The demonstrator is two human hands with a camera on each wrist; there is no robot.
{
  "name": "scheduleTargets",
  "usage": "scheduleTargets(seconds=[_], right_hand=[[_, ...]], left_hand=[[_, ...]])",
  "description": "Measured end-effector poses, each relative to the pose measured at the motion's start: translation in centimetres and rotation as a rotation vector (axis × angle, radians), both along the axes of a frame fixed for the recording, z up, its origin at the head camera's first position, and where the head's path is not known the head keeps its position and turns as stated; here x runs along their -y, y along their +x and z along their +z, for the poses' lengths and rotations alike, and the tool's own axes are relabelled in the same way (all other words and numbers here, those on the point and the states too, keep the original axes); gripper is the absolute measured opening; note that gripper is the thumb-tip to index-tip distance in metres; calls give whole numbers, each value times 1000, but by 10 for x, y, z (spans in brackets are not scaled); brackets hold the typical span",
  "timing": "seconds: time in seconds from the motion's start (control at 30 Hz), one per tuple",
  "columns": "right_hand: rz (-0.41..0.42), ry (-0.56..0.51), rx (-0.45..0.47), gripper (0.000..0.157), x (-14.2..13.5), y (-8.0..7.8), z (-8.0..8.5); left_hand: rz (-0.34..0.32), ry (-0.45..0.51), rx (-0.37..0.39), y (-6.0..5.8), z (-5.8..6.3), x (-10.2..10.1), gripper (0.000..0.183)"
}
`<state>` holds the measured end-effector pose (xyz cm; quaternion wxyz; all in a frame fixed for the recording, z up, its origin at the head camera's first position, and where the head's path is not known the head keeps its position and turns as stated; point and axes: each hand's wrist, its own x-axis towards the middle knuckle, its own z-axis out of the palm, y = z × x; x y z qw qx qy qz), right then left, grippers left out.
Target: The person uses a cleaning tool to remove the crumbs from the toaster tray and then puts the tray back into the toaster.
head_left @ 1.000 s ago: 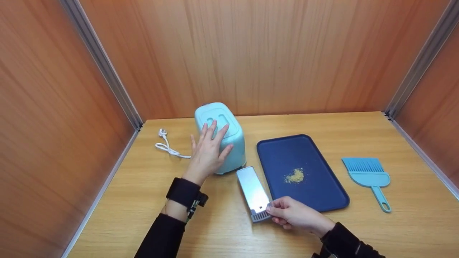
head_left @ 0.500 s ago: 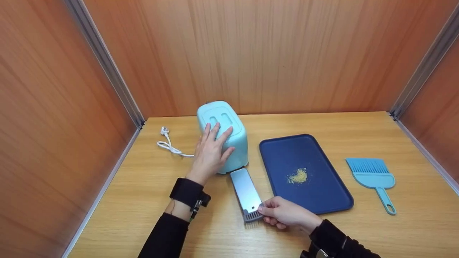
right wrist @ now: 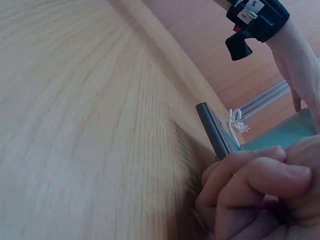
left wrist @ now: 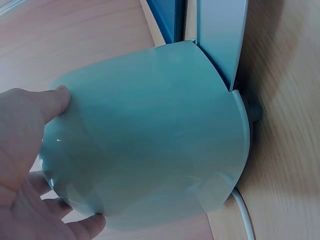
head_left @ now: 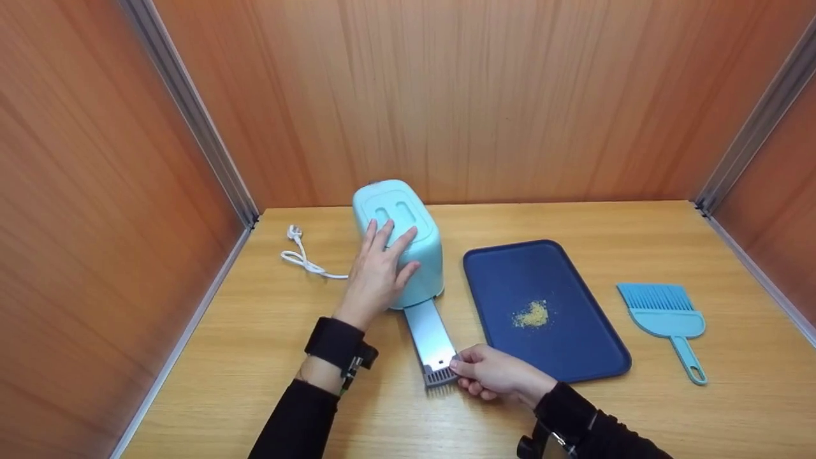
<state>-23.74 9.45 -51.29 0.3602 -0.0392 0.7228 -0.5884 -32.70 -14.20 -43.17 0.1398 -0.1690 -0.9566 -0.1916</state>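
A pale turquoise toaster (head_left: 424, 268) with a lid over its top stands mid-table. My left hand (head_left: 375, 274) rests on its top and near end with fingers spread; in the left wrist view the thumb (left wrist: 57, 102) touches the shell. Pinched by its grey slotted end in my right hand (head_left: 497, 373) is a flat metal crumb tray (head_left: 430, 335). The tray's far end meets the slot at the toaster's base and is hidden there. In the right wrist view, the right fingers (right wrist: 245, 192) curl at the tray's grey end (right wrist: 215, 130).
A dark blue serving tray (head_left: 523, 268) lies right of the toaster, with a small heap of yellowish crumbs (head_left: 532, 315) on it. Farther right is a turquoise hand brush (head_left: 666, 319). The toaster's white cord (head_left: 303, 260) with its plug lies on the left. Wooden panels enclose the table.
My right hand has moved left with the crumb tray, then a little away from me, bringing the tray's far end to the toaster's base. The left hand stays on the toaster.
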Motion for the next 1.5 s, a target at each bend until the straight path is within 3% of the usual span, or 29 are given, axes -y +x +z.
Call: scheduleTargets(seconds=[0.57,0.77,1.03,1.2,1.5], right_hand=[[-95,-4,-25,19,16,-18,2],[-190,-34,-32,20,23,-22,2],[-316,-61,-45,18,30,-29,0],[-394,-127,-29,29,34,-33,0],[-487,-184,-30,48,44,-45,0]], left_hand=[[5,5,11,1,0,-1,60],[12,5,41,2,1,-1,61],[5,15,21,2,0,0,61],[-4,2,-6,1,1,0,60],[8,-7,39,0,2,-1,61]])
